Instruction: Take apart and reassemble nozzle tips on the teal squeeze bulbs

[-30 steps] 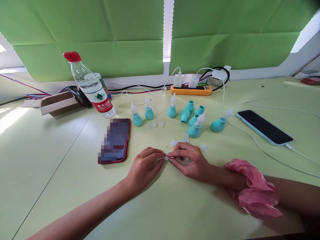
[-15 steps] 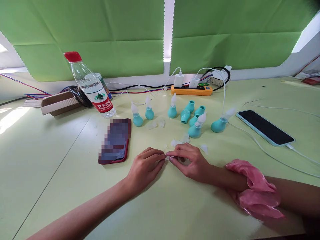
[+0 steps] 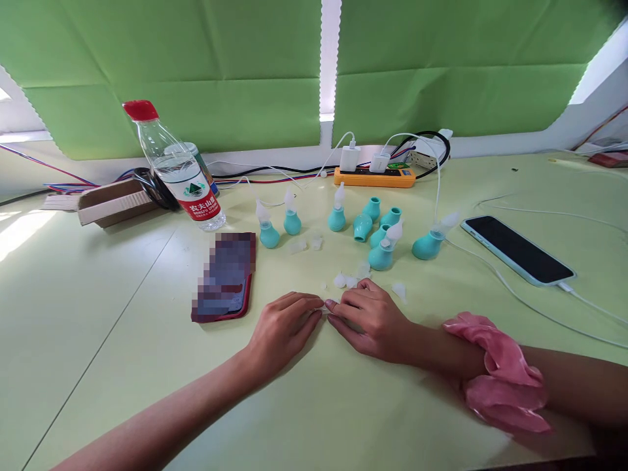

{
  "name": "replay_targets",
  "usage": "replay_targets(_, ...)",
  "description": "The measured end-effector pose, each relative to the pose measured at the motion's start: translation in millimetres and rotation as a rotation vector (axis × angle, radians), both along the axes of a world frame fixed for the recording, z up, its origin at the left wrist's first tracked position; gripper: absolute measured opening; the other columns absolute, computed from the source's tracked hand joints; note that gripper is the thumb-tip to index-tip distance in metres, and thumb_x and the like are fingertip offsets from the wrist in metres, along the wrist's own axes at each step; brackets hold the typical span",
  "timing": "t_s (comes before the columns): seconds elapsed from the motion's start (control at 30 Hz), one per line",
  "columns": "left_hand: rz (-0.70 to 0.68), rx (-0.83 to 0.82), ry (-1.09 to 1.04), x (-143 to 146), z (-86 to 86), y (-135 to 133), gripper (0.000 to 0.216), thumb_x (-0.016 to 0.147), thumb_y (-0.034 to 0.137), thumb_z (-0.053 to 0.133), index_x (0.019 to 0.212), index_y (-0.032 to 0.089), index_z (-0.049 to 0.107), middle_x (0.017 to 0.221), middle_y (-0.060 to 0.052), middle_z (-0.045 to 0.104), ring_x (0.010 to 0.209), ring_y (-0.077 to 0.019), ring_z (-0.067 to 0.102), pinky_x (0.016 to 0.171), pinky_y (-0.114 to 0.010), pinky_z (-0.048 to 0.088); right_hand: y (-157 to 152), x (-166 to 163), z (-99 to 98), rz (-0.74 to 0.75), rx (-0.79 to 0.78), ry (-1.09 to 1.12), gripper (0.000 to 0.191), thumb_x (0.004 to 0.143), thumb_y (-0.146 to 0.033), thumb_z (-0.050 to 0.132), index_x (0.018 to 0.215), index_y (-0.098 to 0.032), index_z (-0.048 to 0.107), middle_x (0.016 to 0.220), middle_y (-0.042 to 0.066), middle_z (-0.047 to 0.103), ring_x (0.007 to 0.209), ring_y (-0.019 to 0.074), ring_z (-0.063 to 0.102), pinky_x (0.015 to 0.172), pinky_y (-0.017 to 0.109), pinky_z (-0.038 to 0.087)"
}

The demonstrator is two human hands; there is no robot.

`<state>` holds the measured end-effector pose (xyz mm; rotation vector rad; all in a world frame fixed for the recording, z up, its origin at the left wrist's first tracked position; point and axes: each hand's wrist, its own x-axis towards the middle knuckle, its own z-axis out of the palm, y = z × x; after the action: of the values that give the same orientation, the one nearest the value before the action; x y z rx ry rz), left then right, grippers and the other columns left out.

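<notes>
My left hand and my right hand meet fingertip to fingertip low over the table. Both pinch a small translucent plastic piece, mostly covered by the fingers. Just beyond my right hand lie loose translucent pieces, among them a round one and a pointed one. Farther back, teal squeeze bulbs with pointed translucent tips, such as this bulb and this one, stand in a loose row. Several teal bulbs without tips are grouped between them.
Left of the hands lies a red-cased phone; behind it a water bottle leans beside an open cardboard box. An orange power strip with chargers sits at the back. To the right, a phone has a white cable plugged in.
My right hand's fingers have curled in slightly around the small translucent piece. My left hand has hardly moved, and the view has shifted a little.
</notes>
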<state>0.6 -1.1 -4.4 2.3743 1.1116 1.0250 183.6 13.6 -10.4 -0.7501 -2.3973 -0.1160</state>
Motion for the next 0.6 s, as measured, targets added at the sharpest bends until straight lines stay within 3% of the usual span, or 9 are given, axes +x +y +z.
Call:
replay_targets(0.17,0.010,0.009,-0.015,-0.1,-0.8,0.4,0.014,0.077,0.013,0.052,0.086,0.014,0.062,0.080,-0.007,0.067,0.074,-0.0146,0.061,0.068,-0.026,0.050,0.2,1.2,-4.8,0.022,0.002,0.108,0.014,0.080,-0.017,0.048,0.085,-0.014,0.060,0.060,0.002,0.055,0.057,0.0100,0.047,0.057,0.026,0.031)
replay_targets(0.6,0.002,0.024,-0.017,-0.7,-3.2,0.8,0.014,0.077,0.012,0.052,0.087,0.014,0.062,0.080,-0.007,0.067,0.072,-0.0151,0.059,0.067,-0.028,0.050,-0.1,2.0,-6.2,0.053,-0.036,0.164,0.015,0.079,-0.014,0.048,0.085,-0.013,0.062,0.058,0.000,0.053,0.054,0.0095,0.047,0.053,0.025,0.032)
